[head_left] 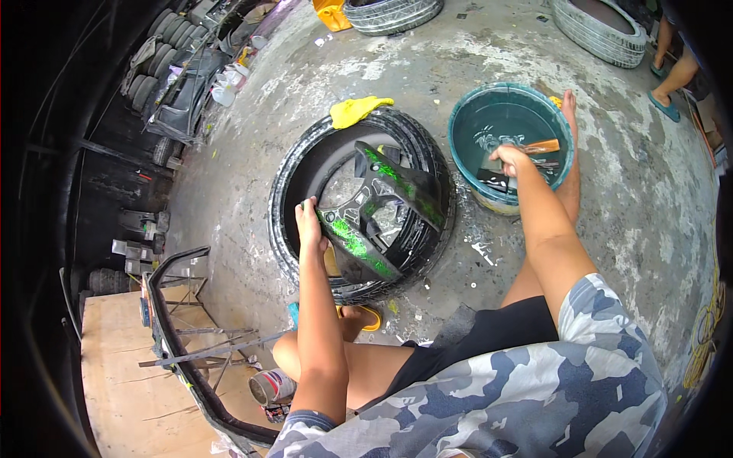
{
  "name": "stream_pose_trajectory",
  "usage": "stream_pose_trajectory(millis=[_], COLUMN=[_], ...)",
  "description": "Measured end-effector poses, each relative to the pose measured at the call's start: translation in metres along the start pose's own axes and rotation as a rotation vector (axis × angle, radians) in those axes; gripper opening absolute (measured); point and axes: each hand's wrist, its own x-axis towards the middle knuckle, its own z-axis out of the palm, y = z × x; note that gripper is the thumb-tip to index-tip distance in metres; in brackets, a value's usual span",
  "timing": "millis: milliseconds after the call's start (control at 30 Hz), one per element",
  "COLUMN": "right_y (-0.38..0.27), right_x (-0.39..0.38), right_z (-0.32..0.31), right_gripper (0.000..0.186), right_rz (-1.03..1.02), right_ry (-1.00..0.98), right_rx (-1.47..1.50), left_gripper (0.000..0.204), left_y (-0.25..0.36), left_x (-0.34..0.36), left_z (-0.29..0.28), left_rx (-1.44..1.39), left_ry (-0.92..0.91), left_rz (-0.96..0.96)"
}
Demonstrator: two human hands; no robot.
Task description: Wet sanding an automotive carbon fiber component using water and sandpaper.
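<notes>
Grips a dark, green-scuffed panel (pixel 353 239) with the left hand (pixel 308 227), and holds the right hand (pixel 509 158) inside a teal bucket (pixel 460 157) of water (pixel 527 126).
Closes the left fingers on the panel's left edge, atop a black tire (pixel 284 183) laid flat on the concrete floor (pixel 206 229). Places the panel nearest the left hand, to the left of the right fingers and lower in view, with both long arms slanting from upper left to lower right. Curls the right fingers by a grey flat piece (pixel 489 165); impossible to tell how far open, or whether gripping it. Hides the panel's underside, and blurs the bucket's contents, including a wood-coloured strip (pixel 542 146), under ripples and glare.
</notes>
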Motion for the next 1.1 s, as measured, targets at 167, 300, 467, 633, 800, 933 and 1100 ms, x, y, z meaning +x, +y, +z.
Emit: stream_pose_trajectory(millis=[167, 300, 467, 633, 800, 933, 1100], right_y=[0.007, -0.038, -0.092, -0.065, -0.062, -0.089, -0.047], right_x=[-0.005, -0.053, -0.084, -0.092, -0.117, -0.114, -0.060], right_z=[0.004, 0.020, 0.115, 0.232, 0.249, 0.150, 0.050], right_gripper=[0.039, 0.043, 0.042, 0.025, 0.026, 0.046, 0.037], right_rz=[-0.137, -0.060, -0.188, -0.185, -0.445, -0.330, -0.024], right_ry=[0.152, -0.174, -0.493, -0.415, -0.538, -0.349, -0.061], right_rx=[-0.105, 0.265, -0.080, -0.469, -0.502, -0.059, -0.179], left_gripper=[0.041, 0.030, 0.023, 0.039, 0.026, 0.023, 0.020], left_y=[-0.084, -0.124, -0.127, -0.108, -0.114, -0.126, -0.129], left_x=[0.061, 0.085, 0.105, 0.086, 0.095, 0.104, 0.097], left_z=[-0.014, -0.010, 0.002, 0.025, 0.005, -0.004, 0.004], left_rx=[-0.105, 0.063, 0.357, 0.555, 0.496, 0.561, 0.328], left_ry=[-0.074, 0.115, 0.147, 0.158, 0.098, 0.138, 0.024], left_rz=[-0.190, -0.061, 0.032, 0.065, 0.034, 0.134, 0.078])
